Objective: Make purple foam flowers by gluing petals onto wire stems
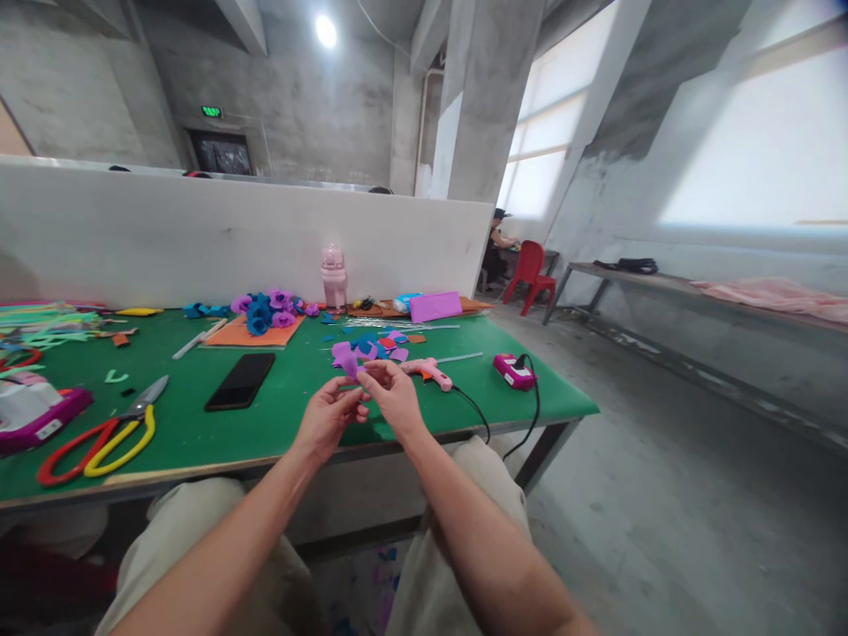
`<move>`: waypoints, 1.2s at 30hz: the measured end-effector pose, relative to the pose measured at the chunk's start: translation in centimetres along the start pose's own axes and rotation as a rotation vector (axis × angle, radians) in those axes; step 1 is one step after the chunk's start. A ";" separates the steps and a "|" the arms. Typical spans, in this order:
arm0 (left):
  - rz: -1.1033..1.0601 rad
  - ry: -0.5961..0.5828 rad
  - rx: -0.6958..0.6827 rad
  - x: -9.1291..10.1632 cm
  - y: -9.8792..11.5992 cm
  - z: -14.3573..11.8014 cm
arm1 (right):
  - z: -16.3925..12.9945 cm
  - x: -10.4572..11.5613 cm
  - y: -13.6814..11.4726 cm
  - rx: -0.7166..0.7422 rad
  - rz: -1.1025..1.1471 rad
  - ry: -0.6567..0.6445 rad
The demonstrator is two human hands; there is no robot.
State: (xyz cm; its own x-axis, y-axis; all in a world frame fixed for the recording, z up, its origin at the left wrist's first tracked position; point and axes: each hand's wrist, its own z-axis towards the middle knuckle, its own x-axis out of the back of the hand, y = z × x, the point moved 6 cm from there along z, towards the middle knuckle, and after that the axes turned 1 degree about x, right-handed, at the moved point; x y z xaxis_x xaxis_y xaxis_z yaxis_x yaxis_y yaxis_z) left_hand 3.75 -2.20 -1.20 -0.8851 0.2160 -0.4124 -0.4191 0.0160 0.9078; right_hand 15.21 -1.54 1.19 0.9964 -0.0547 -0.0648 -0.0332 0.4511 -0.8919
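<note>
Both hands meet above the front of the green table (pixel 318 375). A small purple paper flower (pixel 345 359) shows at their fingertips. My left hand (pixel 329 408) has its fingers curled closed under the flower. From the right, my right hand (pixel 392 395) pinches the flower's edge; the exact contact of the fingers is partly hidden. Just beyond the right hand lies a pink glue gun (pixel 434 373), with a clear glue stick (pixel 462 357) at its back. Blue, purple and red foam or paper pieces (pixel 381 343) are scattered behind the hands.
Left of the hands are a black phone (pixel 239 382) and red-and-yellow-handled scissors (pixel 109 435). Finished blue and purple flowers (pixel 268 311) rest on orange sheets (pixel 229 334). A pink bottle (pixel 334 281) stands by the white partition (pixel 252 234). A magenta power strip (pixel 515 371) sits right, its cable hanging over the edge.
</note>
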 end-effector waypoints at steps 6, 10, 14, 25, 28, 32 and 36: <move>0.049 0.108 -0.043 1.1 1.5 0.0 | 3.8 10.6 0.7 -0.136 -0.796 0.188; 0.058 0.129 -0.051 1.2 2.1 0.1 | 4.3 14.3 3.3 -0.378 -0.996 0.125; 0.061 0.124 -0.051 1.2 2.1 0.1 | 3.6 14.0 5.1 -0.455 -0.990 0.082; 0.056 0.135 -0.060 2.0 2.6 0.3 | 3.2 12.5 2.8 -0.344 -0.561 0.190; 0.047 0.119 -0.050 1.9 2.5 0.3 | 2.1 10.5 1.6 -0.363 -0.183 0.029; 0.037 0.106 -0.037 1.9 2.4 0.4 | 0.9 7.9 0.0 -0.393 0.323 -0.115; 0.033 0.078 -0.037 1.9 2.3 0.5 | 0.3 6.1 -0.9 -0.398 0.420 -0.193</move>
State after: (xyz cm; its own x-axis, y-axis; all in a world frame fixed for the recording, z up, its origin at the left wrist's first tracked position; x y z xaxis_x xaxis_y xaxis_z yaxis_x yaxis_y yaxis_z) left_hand 1.25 -1.32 0.11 -0.9111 0.1392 -0.3879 -0.3950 -0.0266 0.9183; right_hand 21.36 -2.06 1.74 0.8867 0.2347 -0.3983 -0.4160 0.0291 -0.9089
